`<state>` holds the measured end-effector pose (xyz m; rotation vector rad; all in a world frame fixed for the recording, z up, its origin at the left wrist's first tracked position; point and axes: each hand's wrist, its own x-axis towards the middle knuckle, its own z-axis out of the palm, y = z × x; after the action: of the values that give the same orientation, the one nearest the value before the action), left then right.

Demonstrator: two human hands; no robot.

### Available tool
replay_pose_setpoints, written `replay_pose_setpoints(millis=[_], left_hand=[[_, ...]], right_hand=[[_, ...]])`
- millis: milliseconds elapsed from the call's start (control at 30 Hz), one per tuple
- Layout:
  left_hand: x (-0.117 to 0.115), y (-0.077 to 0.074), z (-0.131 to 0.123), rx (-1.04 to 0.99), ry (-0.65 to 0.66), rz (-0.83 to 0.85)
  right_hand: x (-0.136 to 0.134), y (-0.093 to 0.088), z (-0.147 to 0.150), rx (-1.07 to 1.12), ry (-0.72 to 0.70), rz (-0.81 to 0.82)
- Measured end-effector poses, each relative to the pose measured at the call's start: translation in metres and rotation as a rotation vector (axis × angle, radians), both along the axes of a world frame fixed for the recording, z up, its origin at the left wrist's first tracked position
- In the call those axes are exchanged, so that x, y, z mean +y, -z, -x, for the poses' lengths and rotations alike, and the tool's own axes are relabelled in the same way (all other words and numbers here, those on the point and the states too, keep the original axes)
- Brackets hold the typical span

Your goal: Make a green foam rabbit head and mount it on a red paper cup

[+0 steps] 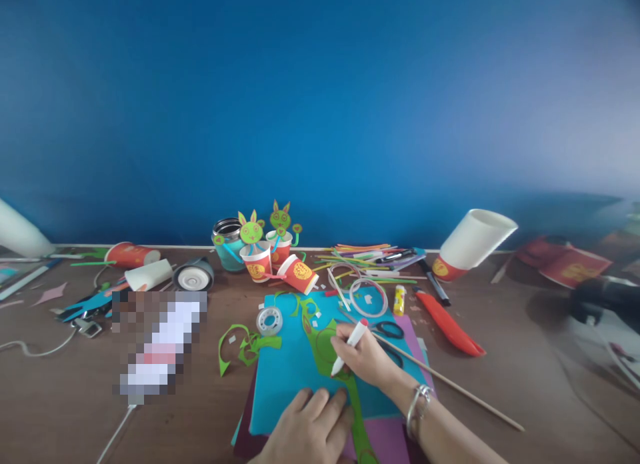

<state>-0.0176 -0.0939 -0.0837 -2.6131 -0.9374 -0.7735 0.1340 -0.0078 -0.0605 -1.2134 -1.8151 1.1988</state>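
My right hand (367, 357) is closed around a white marker (356, 337) with a red end. Its tip points down at a cut piece of green paper (320, 347), which has reddish lines drawn on it. Flat over the lower part of that green piece and the sheets lies my left hand (313, 427), fingers stretched out, holding nothing. Beneath the green paper is a stack of blue sheets (280, 397) with purple ones below. Black-handled scissors (389, 329) and a thin wooden stick (465, 391) lie beside my right hand, which partly covers them.
Green scraps (250, 344) and a tape roll (269, 321) lie left of the sheets. Behind stand red paper cups (257, 267) with green animal faces. A glue stick (399, 300), a red pouch-like item (450, 324) and a tilted cup stack (473, 241) are at right.
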Motion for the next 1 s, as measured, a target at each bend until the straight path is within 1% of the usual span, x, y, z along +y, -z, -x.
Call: replay_pose_setpoints(millis=[233,500,633,833,1000], left_hand=[[0.0,-0.0023,0.0009,0.01,-0.002,0.005],[-0.0006,-0.0018,0.0023,0.068,0.0,0.021],[-0.0003,-0.0014,0.0031,0.086,0.0,0.025],[-0.0014,-0.0007,0.0016,0.051,-0.003,0.01],[-0.001,-0.0026,0.0016,0.05,0.001,0.018]], right_hand=[[0.0002,0.0026,0.0013,-0.02,0.008,0.002],[-0.0008,0.0068,0.0034,0.026,0.009,0.124],[-0.0005,0.0072,0.0047,0.017,0.024,0.108],[-0.0008,0.009,0.0064,0.026,0.046,0.112],[-0.0008,0.0063,0.0075,0.011,0.073,0.082]])
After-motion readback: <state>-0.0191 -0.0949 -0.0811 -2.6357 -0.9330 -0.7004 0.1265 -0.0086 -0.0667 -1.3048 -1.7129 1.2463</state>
